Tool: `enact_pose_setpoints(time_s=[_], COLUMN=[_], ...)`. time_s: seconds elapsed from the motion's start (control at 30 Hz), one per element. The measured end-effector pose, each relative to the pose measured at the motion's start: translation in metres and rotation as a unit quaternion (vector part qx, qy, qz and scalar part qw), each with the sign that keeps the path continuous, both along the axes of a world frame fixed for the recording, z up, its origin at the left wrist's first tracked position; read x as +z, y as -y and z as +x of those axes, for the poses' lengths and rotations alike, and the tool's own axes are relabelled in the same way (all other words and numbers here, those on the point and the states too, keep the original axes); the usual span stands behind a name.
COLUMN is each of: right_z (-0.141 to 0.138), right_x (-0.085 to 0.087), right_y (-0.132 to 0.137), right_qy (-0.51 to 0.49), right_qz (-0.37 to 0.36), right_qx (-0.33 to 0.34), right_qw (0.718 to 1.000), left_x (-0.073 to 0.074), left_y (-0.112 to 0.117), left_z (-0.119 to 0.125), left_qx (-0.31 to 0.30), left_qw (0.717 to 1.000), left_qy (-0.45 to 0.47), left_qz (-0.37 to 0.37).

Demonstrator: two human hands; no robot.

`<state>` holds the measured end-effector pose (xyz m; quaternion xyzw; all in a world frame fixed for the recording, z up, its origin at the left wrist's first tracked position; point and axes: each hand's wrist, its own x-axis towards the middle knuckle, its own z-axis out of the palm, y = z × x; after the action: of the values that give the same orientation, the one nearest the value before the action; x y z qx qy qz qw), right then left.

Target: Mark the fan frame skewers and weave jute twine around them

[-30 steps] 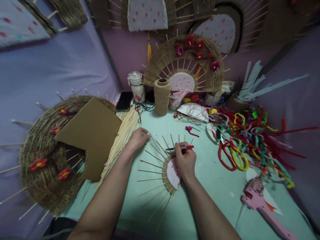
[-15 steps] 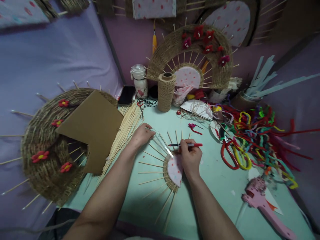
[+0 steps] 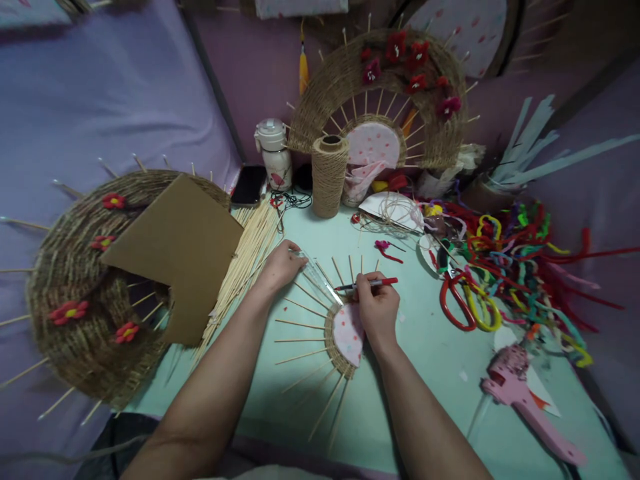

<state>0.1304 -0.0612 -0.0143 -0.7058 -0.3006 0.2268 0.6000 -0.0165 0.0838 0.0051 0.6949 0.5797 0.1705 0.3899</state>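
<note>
My left hand (image 3: 284, 265) pinches the far end of a clear ruler (image 3: 321, 280), which lies along one of the thin sticks. The ruler's near end touches the woven rim of a small half-round fan (image 3: 349, 333) with a dotted cloth centre and sticks radiating from it. A red pen (image 3: 377, 283) is in my right hand (image 3: 379, 308), its tip pointing left at the ruler's edge. The heel of my right hand rests beside the fan and hides part of its right side.
To the left, brown cardboard (image 3: 175, 260) lies on a large woven fan (image 3: 80, 287), beside thin sticks (image 3: 245, 257). A twine spool (image 3: 330, 177) and a bottle (image 3: 274, 157) stand behind. On the right are scissors (image 3: 457, 303), colourful pipe cleaners (image 3: 530, 267) and a pink glue gun (image 3: 525, 407).
The view has shifted slightly, so most things sit a little higher and further left. Both hands keep their holds on the ruler and pen, and the pen tip stays by the ruler.
</note>
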Motion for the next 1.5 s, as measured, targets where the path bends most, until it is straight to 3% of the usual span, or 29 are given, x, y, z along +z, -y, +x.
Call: enact_pose_setpoints(time_s=[0.5, 1.03, 1.5], right_z=[-0.003, -0.006, -0.005], right_x=[-0.001, 0.006, 0.003], right_y=[0.000, 0.000, -0.001], right_qy=[0.033, 0.057, 0.055], right_qz=[-0.002, 0.003, 0.016], right_qx=[0.004, 0.007, 0.015], right_qw=[0.999, 0.998, 0.998], left_x=[0.005, -0.006, -0.004], left_y=[0.004, 0.001, 0.001], left_z=[0.005, 0.002, 0.003], left_qx=[-0.008, -0.011, -0.015], left_qw=[0.997, 0.998, 0.998], left_qy=[-0.075, -0.064, -0.058], left_qz=[0.014, 0.027, 0.029])
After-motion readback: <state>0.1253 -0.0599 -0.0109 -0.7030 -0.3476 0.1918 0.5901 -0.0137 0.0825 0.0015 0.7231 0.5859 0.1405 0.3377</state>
